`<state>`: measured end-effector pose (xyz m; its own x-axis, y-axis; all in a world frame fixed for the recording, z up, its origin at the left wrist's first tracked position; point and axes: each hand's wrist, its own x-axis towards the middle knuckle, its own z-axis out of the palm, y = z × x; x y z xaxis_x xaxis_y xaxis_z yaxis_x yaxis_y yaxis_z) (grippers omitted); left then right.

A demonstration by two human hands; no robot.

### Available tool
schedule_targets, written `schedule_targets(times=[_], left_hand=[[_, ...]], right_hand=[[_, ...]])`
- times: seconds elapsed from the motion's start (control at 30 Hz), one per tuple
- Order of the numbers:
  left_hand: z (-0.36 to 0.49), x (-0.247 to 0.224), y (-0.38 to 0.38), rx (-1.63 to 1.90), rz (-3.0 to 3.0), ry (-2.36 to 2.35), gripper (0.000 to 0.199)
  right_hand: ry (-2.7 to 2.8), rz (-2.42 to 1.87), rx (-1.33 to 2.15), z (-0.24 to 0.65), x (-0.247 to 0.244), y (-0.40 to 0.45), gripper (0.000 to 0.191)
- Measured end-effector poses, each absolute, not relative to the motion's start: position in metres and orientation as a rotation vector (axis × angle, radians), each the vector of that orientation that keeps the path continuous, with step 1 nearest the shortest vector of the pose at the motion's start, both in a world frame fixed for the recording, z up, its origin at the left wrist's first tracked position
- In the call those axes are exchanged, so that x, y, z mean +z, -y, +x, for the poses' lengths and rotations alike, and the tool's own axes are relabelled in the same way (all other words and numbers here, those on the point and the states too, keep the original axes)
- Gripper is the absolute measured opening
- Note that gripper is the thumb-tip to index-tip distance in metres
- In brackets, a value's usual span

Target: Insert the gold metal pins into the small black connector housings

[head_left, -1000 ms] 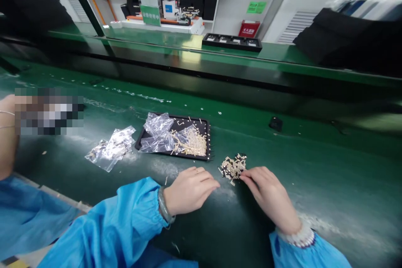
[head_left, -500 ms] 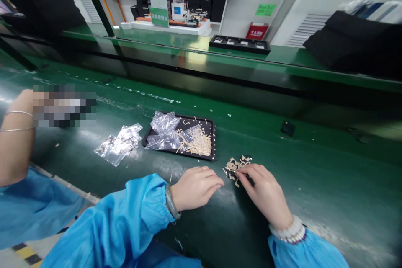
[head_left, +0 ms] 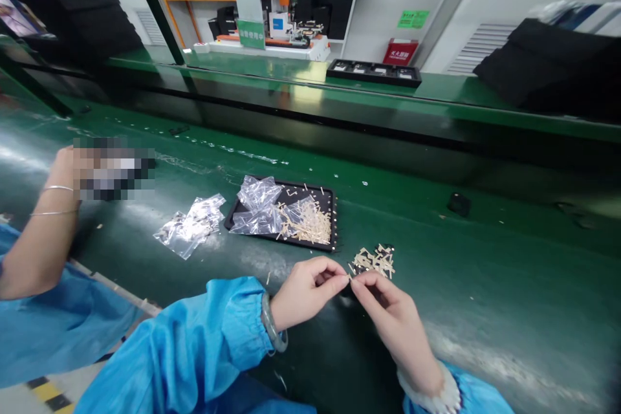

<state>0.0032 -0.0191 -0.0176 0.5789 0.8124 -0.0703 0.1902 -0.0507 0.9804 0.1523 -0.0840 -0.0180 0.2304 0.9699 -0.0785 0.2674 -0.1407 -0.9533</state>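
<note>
My left hand [head_left: 308, 290] and my right hand [head_left: 391, 312] meet above the green bench, their fingertips pinched close together. Between the tips shows a sliver of a small beige piece [head_left: 349, 277], mostly hidden by the fingers. Just behind my right hand lies a loose pile of small beige and black pieces [head_left: 381, 260]. Farther left, a black tray [head_left: 281, 244] holds clear plastic bags [head_left: 257, 217] and a heap of thin beige strips [head_left: 314, 225].
More clear bags with small contents [head_left: 191, 226] lie left of the tray. Another person's arm [head_left: 58, 200] reaches over the bench at the left, beside a blurred-out area. A small black block [head_left: 458, 204] sits at the right. A raised shelf [head_left: 272, 70] runs along the back.
My right hand has drawn back left from the pile to meet my left hand. My left fingers have closed into a pinch. The view has shifted slightly.
</note>
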Motion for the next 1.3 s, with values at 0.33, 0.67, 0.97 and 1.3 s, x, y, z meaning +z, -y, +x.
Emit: schedule_targets(times=[0.33,0.67,0.97,1.3], left_hand=[[0.000,-0.010,0.015,0.691,1.737,-0.868,0.014],[-0.009,0.003,0.007,0.913,1.915,-0.798,0.011],[-0.018,0.000,-0.006,1.109,2.173,-0.729,0.015],[-0.023,-0.003,-0.019,1.104,2.114,-0.812,0.018]], right_hand=[[1.230,-1.596,0.861,0.145,-0.019,0.084,0.016],[1.677,-1.461,0.224,0.142,-0.010,0.071,0.010],[1.836,-1.338,0.254,0.139,0.007,0.047,0.009],[2.001,-1.414,-0.115,0.130,0.009,0.024,0.013]])
